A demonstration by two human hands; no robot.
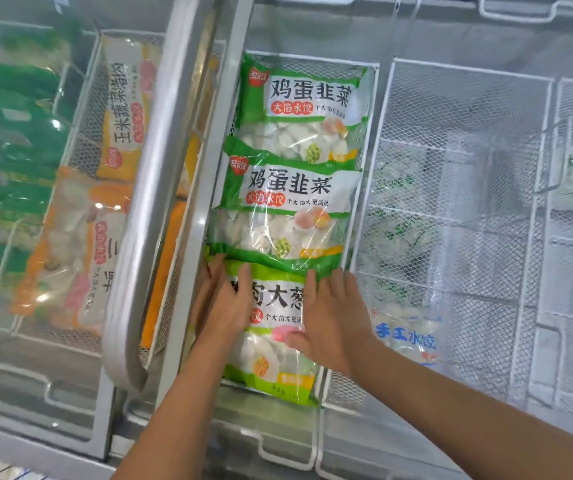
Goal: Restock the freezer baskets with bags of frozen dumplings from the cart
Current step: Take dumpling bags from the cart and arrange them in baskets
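Green dumpling bag flat under both hands' fingers.

Chest freezer cabinet below me.
Grey metal frame divides frosted sliding glass lids; overhead light glints on the left pane.

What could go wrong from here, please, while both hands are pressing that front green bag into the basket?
1. The front bag overhangs the near rim of the basket, so it may slide out once the left hand and right hand let go.
2. Its far edge is tucked under the middle bag; pushing harder could ruck that bag up.
3. The lid handle sits close beside the left hand and could be knocked.
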